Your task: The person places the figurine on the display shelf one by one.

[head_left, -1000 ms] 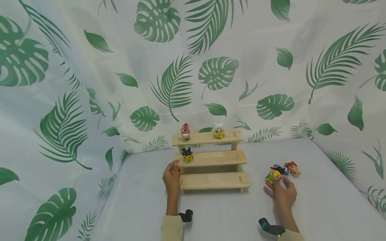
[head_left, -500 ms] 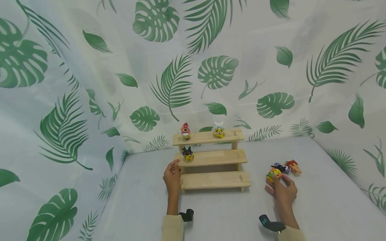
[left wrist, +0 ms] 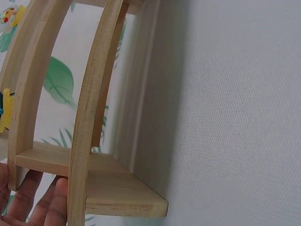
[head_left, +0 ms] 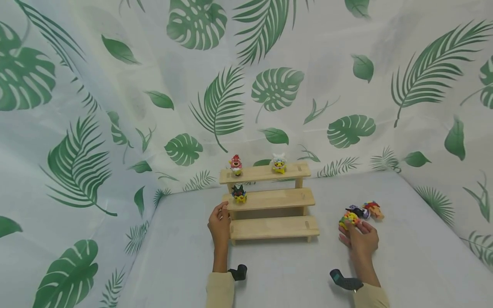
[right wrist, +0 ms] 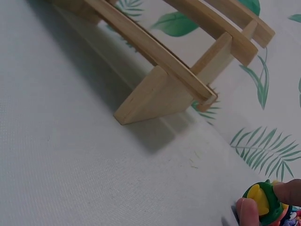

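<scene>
A three-tier wooden display shelf (head_left: 271, 199) stands on the white surface. My left hand (head_left: 219, 224) grips the left end of its middle board, with fingers (left wrist: 23, 195) bent around the wood in the left wrist view. To the right of the shelf, my right hand (head_left: 363, 241) pinches a small green-and-yellow figurine (head_left: 348, 220) between thumb and finger. The right wrist view shows that figurine (right wrist: 262, 201) low in the corner, partly covered by the fingertips. Just behind it lie a black, white and purple figurine (head_left: 359, 211) and a red-and-tan one (head_left: 372, 210).
A pink-and-red figurine (head_left: 236, 165) and a white-and-yellow one (head_left: 278, 164) stand on the top tier. On the middle tier's left end sits a black-and-yellow figurine (head_left: 239, 194). A leaf-patterned white curtain (head_left: 316, 90) rises behind and at both sides.
The head view has shifted slightly. Both hands stay nearly in place, the left on the shelf and the right at the green-and-yellow figurine.
</scene>
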Action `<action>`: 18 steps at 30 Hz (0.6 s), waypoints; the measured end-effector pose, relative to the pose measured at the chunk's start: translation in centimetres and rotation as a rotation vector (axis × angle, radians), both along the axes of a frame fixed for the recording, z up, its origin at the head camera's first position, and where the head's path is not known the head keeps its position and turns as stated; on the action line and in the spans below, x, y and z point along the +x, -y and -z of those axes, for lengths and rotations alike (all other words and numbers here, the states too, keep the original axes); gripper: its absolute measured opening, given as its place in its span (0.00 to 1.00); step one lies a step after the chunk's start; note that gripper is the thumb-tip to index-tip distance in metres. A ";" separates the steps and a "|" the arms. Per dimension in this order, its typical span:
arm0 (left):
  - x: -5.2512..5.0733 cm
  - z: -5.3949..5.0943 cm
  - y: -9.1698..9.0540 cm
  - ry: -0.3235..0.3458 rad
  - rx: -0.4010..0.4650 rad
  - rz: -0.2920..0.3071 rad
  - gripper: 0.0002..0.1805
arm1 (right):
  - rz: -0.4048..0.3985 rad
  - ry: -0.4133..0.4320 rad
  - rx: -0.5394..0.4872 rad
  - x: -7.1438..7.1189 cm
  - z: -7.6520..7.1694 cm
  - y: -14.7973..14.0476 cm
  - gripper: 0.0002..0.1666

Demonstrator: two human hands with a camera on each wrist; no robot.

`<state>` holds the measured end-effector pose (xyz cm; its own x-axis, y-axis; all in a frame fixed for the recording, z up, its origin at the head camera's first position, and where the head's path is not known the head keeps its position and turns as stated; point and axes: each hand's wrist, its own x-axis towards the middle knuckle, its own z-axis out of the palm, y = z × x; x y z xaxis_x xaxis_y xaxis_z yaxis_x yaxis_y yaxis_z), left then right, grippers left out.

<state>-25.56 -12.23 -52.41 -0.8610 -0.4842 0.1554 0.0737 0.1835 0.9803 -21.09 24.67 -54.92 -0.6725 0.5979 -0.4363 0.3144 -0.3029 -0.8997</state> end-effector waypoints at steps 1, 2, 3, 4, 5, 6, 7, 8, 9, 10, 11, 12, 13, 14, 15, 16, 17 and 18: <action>0.0 0.0 0.0 -0.001 0.003 0.001 0.12 | 0.001 0.003 0.009 0.0 0.0 0.0 0.43; 0.0 0.0 0.0 -0.002 0.005 0.003 0.12 | 0.001 0.011 0.015 0.0 0.0 0.0 0.44; 0.0 0.1 0.0 -0.002 0.007 0.004 0.12 | 0.000 0.018 0.022 0.0 0.0 0.0 0.44; -0.1 0.1 0.1 0.000 0.006 0.004 0.12 | -0.003 0.026 0.029 0.0 0.1 0.0 0.44; -0.1 0.1 0.1 0.002 0.007 0.004 0.12 | -0.009 0.031 0.036 0.0 0.1 0.1 0.44; -0.1 0.2 0.1 0.002 0.005 0.003 0.12 | -0.016 0.039 0.040 0.0 0.2 0.0 0.44; -0.1 0.2 0.1 0.002 0.006 0.001 0.12 | -0.022 0.042 0.042 0.0 0.2 0.0 0.45; -0.1 0.2 0.1 0.001 0.006 0.000 0.12 | -0.031 0.048 0.042 0.0 0.2 0.0 0.45; -0.1 0.2 0.1 0.000 0.005 -0.002 0.12 | -0.040 0.049 0.044 0.0 0.2 0.0 0.45; -0.1 0.2 0.1 -0.004 0.001 -0.004 0.12 | -0.049 0.053 0.046 0.1 0.1 0.0 0.45; -0.1 0.2 0.1 -0.005 0.003 -0.006 0.12 | -0.058 0.059 0.048 0.1 0.1 0.0 0.45; 0.0 0.2 0.1 -0.006 0.004 -0.006 0.12 | -0.065 0.066 0.050 0.2 0.0 0.0 0.46; 0.0 0.1 0.0 -0.003 0.006 -0.004 0.12 | -0.071 0.074 0.052 0.2 -0.1 0.0 0.46; 0.1 0.0 0.0 -0.003 0.005 -0.003 0.12 | -0.078 0.083 0.057 0.3 -0.2 0.0 0.45; 0.1 0.0 0.0 -0.002 0.002 -0.003 0.12 | -0.086 0.090 0.062 0.4 -0.2 0.0 0.45; 0.1 -0.1 0.0 -0.002 -0.003 -0.004 0.12 | -0.094 0.096 0.069 0.5 -0.3 0.0 0.45; 0.1 -0.2 -0.1 -0.004 -0.006 -0.004 0.12 | -0.100 0.097 0.078 0.5 -0.3 0.0 0.44; 0.1 -0.3 -0.1 -0.008 -0.012 -0.005 0.12 | -0.105 0.092 0.085 0.6 -0.3 0.1 0.44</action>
<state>-25.47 -12.14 -52.08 -0.8573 -0.4867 0.1679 0.0803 0.1957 0.9774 -20.51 24.59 -54.57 -0.6931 0.5634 -0.4496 0.4223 -0.1881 -0.8867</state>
